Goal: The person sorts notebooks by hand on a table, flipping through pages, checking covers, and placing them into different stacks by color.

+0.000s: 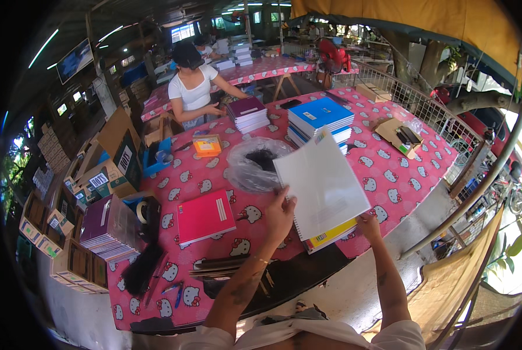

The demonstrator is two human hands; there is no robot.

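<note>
So the white notebook (322,184) is held up over the counter (389,169), long axis running away from the body. It's pinched by left hand (278,217) fingers at its near-left edge, right hand (368,224) at the near-right corner.

pink cartoon tablecloth (389,175); metal railing (424,105); yellow awning (401,14); daylight; ceiling tube lights (48,46)

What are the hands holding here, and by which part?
Both hands, left hand and right hand, hold a stack of notebooks by its near bottom edge, white cover up.
</note>
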